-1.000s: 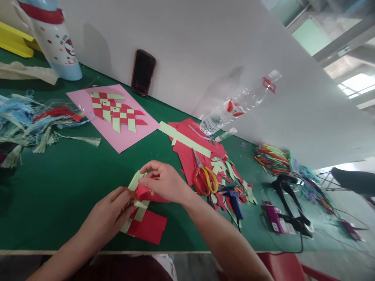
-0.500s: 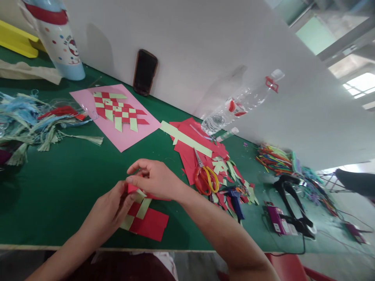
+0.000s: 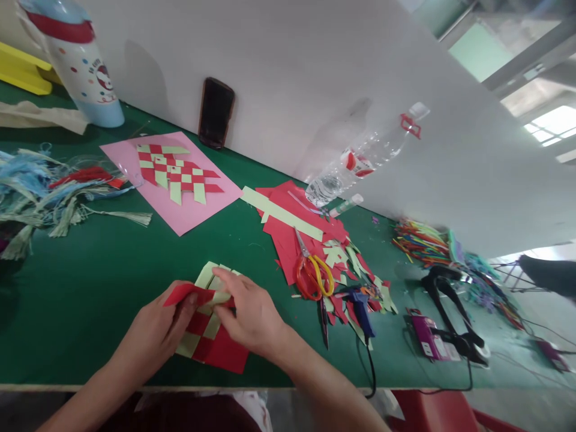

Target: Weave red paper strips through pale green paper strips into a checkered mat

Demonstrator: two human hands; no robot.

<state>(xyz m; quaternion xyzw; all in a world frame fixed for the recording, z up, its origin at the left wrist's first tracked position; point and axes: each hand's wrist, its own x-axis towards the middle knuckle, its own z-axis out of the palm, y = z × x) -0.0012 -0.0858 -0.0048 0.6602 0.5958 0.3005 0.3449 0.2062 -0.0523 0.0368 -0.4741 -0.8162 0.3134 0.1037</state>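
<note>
Before me on the green table lies a partly woven paper piece (image 3: 227, 351) of red and pale green strips. My left hand (image 3: 162, 321) pinches a red paper strip (image 3: 180, 292), whose folded end sticks up above the fingers. My right hand (image 3: 254, 309) is over the upper right of the piece, thumb and fingers closed around a pale green strip (image 3: 221, 297). Past the hands, slit pale green strips (image 3: 206, 273) reach out flat. Finished woven paper fish shapes (image 3: 173, 174) rest on a pink sheet (image 3: 180, 222) farther back.
Orange-and-yellow scissors (image 3: 314, 276) lie on red paper sheets (image 3: 281, 240) among paper scraps. A blue glue gun (image 3: 361, 312) with a black cord is at the right. A plastic bottle (image 3: 360, 162), a phone (image 3: 216, 112) and a flask (image 3: 83, 66) stand along the wall. Tassels (image 3: 27, 186) lie at left.
My right hand has lowered and moved right, from beside my left fingers onto the woven piece. The red strip now lifts out leftward in my left hand, and pale green strip ends have come into view.
</note>
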